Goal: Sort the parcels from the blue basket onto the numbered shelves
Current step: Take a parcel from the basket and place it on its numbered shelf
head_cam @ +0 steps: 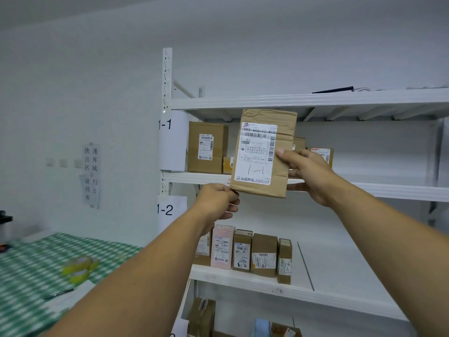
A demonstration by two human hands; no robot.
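Green-checked table (36, 276) fills lower left of our view. On it we see blurred yellow tape rolls (79, 267). White paper sheet (70, 297) lies at table's near edge, thin dark tool (59, 293) across it. On wall above table we note paper notice (91, 175) with printed characters, and row of pale switches (63, 162) further toward table's left end. Black object (4, 218) stands at table's far left, cut off by frame.

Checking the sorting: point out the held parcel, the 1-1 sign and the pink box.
parcel (263, 152), head view, on its white label.
1-1 sign (172, 142), head view, blank paper below the digits.
pink box (222, 248), head view, middle of its front face.
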